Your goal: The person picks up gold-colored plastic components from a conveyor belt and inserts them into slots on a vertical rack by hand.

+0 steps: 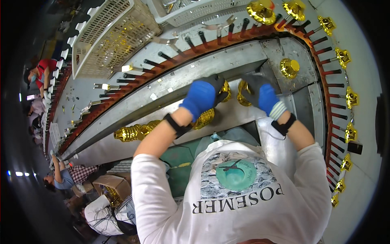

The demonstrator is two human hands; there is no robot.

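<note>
Both hands wear blue gloves with dark fingers and meet near the inner edge of the metal bench. My left hand [205, 92] is closed round a shiny gold, flared cup-shaped piece [226, 91]. A second gold cup-shaped piece [244, 93] is in the closed fingers of my right hand [261, 90], a small gap from the first. Below my left wrist lie nested gold pieces [204, 118], partly hidden by the arm. Further left, a row of stacked gold pieces [132, 133] lies on its side. One single gold piece [289, 68] stands on the bench's right corner.
A curved brown rail [178, 62] with several black-tipped rods rings the bench. Gold pieces [343, 57] sit on holders beyond it at right. A slatted plastic crate [113, 40] and a white basket [199, 15] stand behind the rail. Other people [75, 175] are at left.
</note>
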